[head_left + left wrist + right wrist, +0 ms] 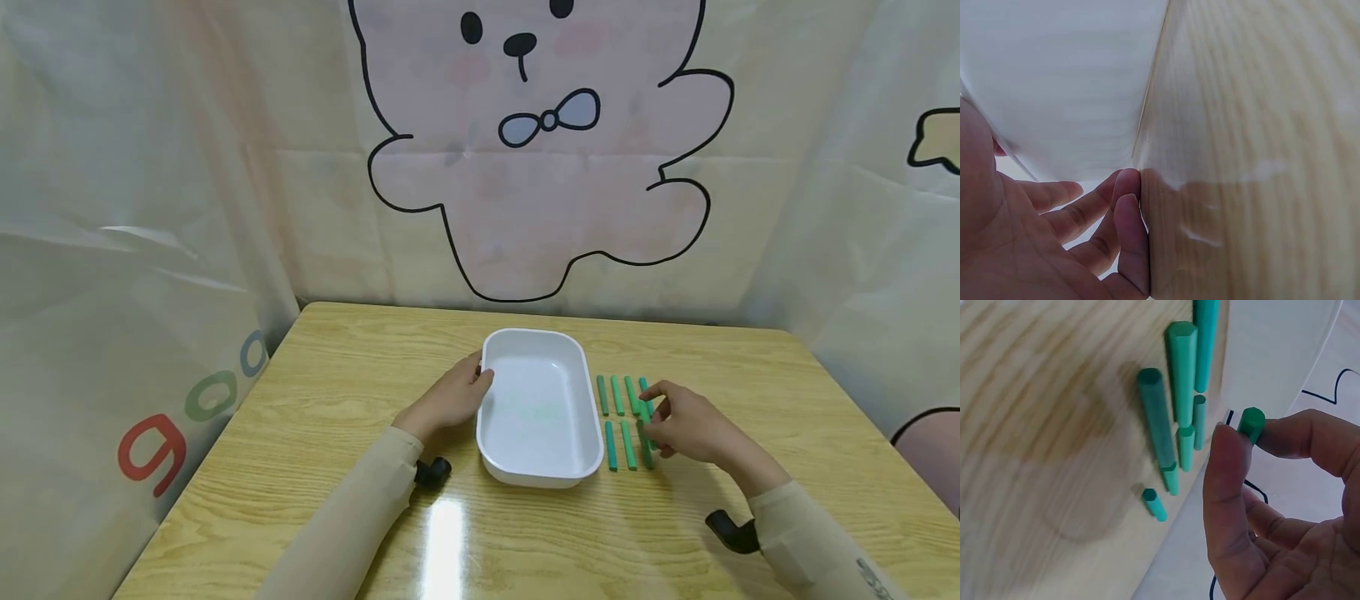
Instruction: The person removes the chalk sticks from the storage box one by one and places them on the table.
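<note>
In the head view, my left hand point(448, 396) grips the left side of a white plastic tub point(536, 402), thumb over the rim. Its fingers point(1091, 215) lie along the tub's outer wall point(1066, 94), close to the tabletop, in the left wrist view. My right hand point(690, 425) pinches a green hexagonal stick point(1251, 422) between thumb and index finger, raised above the table. Several similar sticks lie in two rows right of the tub, among them a teal stick point(611, 446), a light green stick point(1183, 372) and a dark green stick point(1155, 419).
The wooden table point(360, 358) reaches back to a curtain point(322, 225) with a cartoon bear print. Black wrist mounts point(733, 533) sit below both hands. Light glares off the tabletop in front of the tub.
</note>
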{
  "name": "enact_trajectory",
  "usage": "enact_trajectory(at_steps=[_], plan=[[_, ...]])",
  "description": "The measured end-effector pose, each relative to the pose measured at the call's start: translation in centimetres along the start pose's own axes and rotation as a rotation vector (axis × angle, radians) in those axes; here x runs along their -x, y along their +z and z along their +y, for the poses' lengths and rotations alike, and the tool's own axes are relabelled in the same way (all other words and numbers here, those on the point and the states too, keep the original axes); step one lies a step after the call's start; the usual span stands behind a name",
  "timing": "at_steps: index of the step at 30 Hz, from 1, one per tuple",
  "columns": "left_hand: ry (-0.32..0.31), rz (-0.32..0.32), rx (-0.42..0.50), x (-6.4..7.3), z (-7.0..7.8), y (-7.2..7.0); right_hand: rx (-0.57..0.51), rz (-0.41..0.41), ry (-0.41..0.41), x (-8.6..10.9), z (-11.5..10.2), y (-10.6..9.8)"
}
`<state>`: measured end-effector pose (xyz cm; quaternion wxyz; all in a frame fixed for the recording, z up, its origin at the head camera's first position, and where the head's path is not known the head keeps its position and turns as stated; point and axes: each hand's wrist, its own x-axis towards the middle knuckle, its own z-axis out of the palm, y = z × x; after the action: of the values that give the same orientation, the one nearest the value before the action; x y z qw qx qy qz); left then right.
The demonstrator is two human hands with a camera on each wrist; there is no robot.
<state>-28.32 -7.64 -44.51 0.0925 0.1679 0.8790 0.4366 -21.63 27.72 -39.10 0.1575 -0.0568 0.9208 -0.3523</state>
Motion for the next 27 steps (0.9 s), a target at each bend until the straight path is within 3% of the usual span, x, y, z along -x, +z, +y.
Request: enact_trajectory(at_steps=[27], plan=[[-0.007,-0.003,-0.001,0.0,-0.1,-0.1,0.01,-0.034,0.033,0.2,2.5,0.5]])
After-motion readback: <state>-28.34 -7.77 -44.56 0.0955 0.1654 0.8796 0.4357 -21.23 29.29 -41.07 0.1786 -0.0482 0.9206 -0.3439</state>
